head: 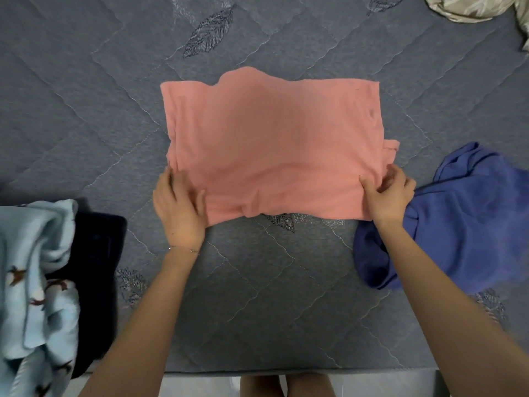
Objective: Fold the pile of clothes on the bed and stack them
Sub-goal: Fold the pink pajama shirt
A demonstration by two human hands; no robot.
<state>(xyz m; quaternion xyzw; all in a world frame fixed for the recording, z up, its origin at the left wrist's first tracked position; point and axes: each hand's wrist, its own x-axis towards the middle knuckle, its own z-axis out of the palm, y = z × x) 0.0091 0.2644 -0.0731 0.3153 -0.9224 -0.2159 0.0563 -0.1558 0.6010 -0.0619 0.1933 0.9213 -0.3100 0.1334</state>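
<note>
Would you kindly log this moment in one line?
pink garment: flat on bed | left hand: holds near-left corner | right hand: pinches near-right corner

No text, label or number can be read anywhere.

Salmon-pink folded garment (272,156) lay flat on grey quilted bedcover (257,282) — left hand (179,207) at near-left corner, right hand (386,196) pinched near-right corner.
</note>
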